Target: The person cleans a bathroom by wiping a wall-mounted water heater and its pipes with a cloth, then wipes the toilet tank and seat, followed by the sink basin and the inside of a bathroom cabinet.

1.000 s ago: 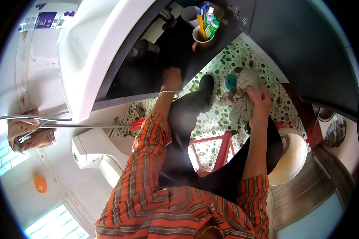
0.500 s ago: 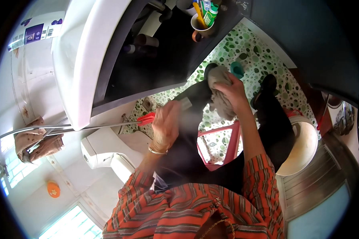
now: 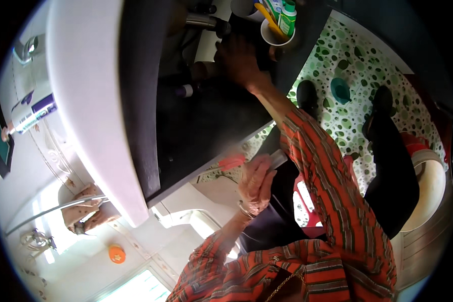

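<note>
My right hand (image 3: 239,63) reaches forward over the dark countertop (image 3: 201,126), in shadow, fingers apart. It is beside the metal tap (image 3: 209,22) and a brown cylinder-shaped container (image 3: 202,70); no cloth shows in it. My left hand (image 3: 256,186) is closed before my lap around a slim thing with a pale, translucent end (image 3: 278,160); its middle is hidden in the fingers and its kind is unclear. A red piece (image 3: 231,161) shows just beyond that hand; I cannot tell whether it belongs to the held thing.
A white cup (image 3: 278,38) with tubes and a yellow-handled item stands at the counter's far right. A small bottle with a white cap (image 3: 186,90) lies on the counter. On the green-pebbled floor are a teal bowl (image 3: 340,90) and a white bucket (image 3: 430,191).
My right hand has gone from between my knees, where it held a grey-beige cloth, up over the counter. The cloth is out of sight. The view has shifted toward the left.
</note>
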Motion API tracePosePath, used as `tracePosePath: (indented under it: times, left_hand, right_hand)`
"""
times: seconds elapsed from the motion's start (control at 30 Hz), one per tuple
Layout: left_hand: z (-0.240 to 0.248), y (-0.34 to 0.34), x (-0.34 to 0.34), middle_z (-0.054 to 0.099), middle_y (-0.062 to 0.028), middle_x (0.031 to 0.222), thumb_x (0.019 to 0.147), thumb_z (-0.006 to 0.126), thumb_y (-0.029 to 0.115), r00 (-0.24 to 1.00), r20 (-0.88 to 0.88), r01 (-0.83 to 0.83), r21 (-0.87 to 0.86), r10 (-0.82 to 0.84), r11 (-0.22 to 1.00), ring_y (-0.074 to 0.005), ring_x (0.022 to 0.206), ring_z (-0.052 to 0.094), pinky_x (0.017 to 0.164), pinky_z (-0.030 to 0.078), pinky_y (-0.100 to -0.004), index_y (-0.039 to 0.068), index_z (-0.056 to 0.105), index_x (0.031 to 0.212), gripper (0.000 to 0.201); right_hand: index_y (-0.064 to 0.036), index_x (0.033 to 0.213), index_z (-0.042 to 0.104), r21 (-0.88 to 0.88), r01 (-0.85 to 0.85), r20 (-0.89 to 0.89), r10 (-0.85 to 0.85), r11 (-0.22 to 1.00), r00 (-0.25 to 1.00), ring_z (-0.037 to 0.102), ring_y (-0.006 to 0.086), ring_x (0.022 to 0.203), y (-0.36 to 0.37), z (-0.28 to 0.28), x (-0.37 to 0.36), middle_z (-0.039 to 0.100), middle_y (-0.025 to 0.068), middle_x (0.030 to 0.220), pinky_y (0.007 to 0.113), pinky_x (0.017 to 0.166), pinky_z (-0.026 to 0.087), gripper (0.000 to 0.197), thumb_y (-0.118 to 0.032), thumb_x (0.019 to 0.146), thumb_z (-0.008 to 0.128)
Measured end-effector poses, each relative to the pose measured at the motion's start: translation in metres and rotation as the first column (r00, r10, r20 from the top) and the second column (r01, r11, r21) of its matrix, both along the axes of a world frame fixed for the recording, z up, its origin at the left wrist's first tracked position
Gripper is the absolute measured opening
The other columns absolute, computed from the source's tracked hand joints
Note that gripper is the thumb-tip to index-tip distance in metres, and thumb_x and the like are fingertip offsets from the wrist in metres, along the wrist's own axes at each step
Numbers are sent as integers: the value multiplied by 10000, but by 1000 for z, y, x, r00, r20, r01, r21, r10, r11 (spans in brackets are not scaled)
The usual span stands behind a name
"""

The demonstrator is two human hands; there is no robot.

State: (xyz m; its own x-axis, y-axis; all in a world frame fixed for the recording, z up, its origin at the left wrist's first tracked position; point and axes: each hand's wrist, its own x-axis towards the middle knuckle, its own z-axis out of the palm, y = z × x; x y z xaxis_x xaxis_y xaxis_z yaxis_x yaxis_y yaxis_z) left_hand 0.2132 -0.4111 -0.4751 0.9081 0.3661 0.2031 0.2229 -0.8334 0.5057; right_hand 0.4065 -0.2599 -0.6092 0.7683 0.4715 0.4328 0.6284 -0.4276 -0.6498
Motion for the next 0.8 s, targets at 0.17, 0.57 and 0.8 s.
tracePosePath:
  times: [0.17, 0.57, 0.8]
  left_hand:
    - [7, -2, 6, 573, -204, 1019, 673, 596, -89, 995, -92, 24, -52, -28, 998, -339, 882, 575, 718, 493, -354, -35, 554, 993, 327]
    - [-2, 6, 9, 591, -152, 1013, 687, 600, -93, 996, -7, -91, -146, 91, 985, -273, 844, 597, 751, 475, -298, 10, 578, 1032, 360]
    - [-3, 7, 11, 591, -139, 1010, 695, 602, -100, 996, -24, -84, -148, 82, 985, -249, 865, 590, 765, 463, -288, 12, 587, 1020, 344]
  right_hand:
    - [-107, 1094, 542, 15, -228, 164, 222, 974, 961, 490, 308, 1046, -14, -29, 17, 507, 149, 1124, 482, 854, 387, 362, -264, 768, 556]
    - [-30, 1172, 497, 219, -421, -95, 449, 880, 889, 555, 320, 967, -91, -62, 5, 547, 151, 1119, 368, 804, 476, 427, -122, 765, 589]
    - [-71, 1034, 563, 74, -559, -354, 545, 826, 760, 589, 301, 845, -154, -35, -24, 579, 132, 1042, 400, 688, 484, 366, -77, 670, 587]
